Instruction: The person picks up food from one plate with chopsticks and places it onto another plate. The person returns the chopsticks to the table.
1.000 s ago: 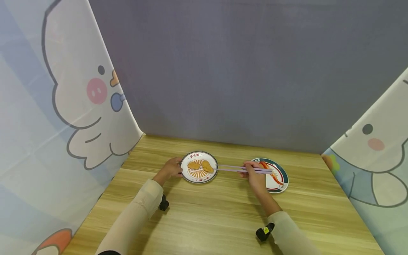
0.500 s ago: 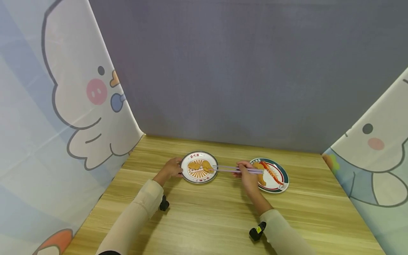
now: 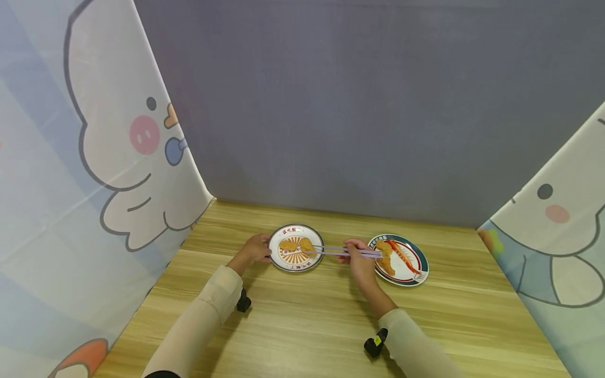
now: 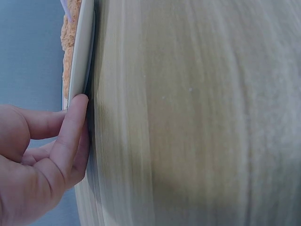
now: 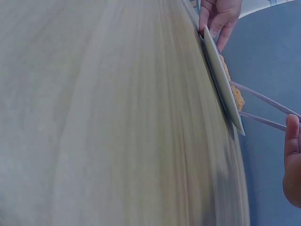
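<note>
On the white plate [image 3: 309, 232] at the left lie two golden, breaded pieces like fried chicken; the right one [image 3: 308, 245] has the chopstick tips at it. My left hand [image 3: 257, 248] pinches this plate's left rim, thumb above and fingers beneath, as the left hand [image 4: 51, 150] in the left wrist view shows. Between the two plates, my right hand [image 3: 360, 260] holds a pair of pale purple chopsticks [image 3: 336, 251] pointing left. Seen from the right wrist, the chopsticks [image 5: 265, 100] stand spread, reaching the breaded food [image 5: 239, 98] near the plate's edge.
A green-and-red-rimmed plate [image 3: 400, 273] stands to the right, bearing a golden fried piece [image 3: 386, 260] and an orange-red shrimp [image 3: 404, 257]. Both plates are on a wood-grain table [image 3: 302, 325]. A grey backdrop [image 3: 331, 115] rises behind, with printed cartoon panels [image 3: 142, 157] at the sides.
My right hand has moved left with the chopsticks, uncovering the fried piece on the right plate. The chopstick tips have gone farther in over the left plate's right piece. The left hand stays put.
</note>
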`<state>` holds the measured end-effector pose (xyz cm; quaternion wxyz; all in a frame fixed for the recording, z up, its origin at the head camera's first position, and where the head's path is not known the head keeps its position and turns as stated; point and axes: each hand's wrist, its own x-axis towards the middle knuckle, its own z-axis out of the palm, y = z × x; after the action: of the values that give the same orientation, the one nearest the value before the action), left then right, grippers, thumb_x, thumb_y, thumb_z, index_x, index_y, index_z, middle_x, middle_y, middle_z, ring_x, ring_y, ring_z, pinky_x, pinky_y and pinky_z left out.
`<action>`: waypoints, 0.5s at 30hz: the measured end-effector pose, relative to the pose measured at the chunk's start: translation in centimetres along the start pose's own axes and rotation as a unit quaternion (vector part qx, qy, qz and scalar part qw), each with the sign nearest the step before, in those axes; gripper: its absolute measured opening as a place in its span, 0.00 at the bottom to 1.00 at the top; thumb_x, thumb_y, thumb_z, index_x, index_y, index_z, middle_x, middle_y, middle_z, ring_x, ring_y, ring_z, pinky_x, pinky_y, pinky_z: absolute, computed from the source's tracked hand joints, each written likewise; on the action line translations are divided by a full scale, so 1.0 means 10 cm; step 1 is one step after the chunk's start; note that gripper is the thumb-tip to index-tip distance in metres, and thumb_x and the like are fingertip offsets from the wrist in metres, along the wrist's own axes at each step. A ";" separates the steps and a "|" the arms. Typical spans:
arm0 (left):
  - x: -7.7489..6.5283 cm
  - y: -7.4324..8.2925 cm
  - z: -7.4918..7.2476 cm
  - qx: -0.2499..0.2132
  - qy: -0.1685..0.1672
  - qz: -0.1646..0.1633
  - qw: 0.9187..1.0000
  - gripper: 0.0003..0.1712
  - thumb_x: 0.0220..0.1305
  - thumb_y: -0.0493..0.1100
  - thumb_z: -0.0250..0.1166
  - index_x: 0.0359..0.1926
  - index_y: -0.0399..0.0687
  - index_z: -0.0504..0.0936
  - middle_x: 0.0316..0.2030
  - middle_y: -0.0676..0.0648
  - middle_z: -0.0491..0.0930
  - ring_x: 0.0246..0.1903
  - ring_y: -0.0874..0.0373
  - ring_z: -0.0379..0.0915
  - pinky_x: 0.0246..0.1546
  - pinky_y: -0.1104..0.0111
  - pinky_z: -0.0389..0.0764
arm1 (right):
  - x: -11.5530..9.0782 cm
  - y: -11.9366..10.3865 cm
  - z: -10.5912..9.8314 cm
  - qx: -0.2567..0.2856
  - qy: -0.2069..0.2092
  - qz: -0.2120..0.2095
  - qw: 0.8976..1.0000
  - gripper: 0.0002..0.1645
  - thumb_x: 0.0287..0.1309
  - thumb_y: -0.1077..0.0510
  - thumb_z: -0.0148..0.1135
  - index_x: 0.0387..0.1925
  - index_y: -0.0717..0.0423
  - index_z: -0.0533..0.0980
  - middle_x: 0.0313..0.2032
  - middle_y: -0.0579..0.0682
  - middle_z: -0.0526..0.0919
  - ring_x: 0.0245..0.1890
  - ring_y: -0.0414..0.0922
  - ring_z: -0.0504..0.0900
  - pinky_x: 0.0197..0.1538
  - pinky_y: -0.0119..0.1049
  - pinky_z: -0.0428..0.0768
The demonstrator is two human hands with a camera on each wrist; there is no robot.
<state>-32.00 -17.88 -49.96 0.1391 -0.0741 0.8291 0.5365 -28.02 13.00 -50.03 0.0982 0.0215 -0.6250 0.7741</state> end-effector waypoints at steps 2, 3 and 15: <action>0.00 0.00 0.00 0.004 -0.001 0.002 1.000 0.37 0.66 0.24 0.58 0.75 0.36 0.62 0.61 0.28 0.73 0.37 0.49 0.84 0.37 0.68 0.93 | -0.01 0.00 0.02 -0.010 -0.005 -0.004 1.000 0.10 0.72 0.67 0.52 0.43 0.70 0.79 0.28 0.48 0.84 0.23 0.42 0.87 0.28 0.34 0.91; 0.00 0.00 0.00 0.003 -0.001 0.003 1.000 0.37 0.66 0.24 0.58 0.75 0.36 0.62 0.61 0.28 0.73 0.37 0.49 0.84 0.37 0.67 0.93 | -0.03 -0.02 0.03 -0.018 -0.009 -0.005 1.000 0.11 0.72 0.67 0.52 0.43 0.72 0.79 0.29 0.48 0.84 0.23 0.42 0.88 0.28 0.33 0.91; 0.00 0.00 -0.01 -0.009 -0.004 0.002 1.000 0.37 0.66 0.24 0.58 0.75 0.35 0.61 0.62 0.27 0.72 0.38 0.47 0.84 0.38 0.66 0.93 | 0.02 0.07 0.05 -0.035 0.009 -0.004 0.999 0.14 0.71 0.68 0.52 0.47 0.76 0.79 0.36 0.70 0.82 0.23 0.43 0.88 0.29 0.35 0.92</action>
<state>-32.04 -18.03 -49.96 0.1412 -0.0717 0.8234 0.5448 -28.39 12.45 -50.53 0.1080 0.0136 -0.6509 0.7513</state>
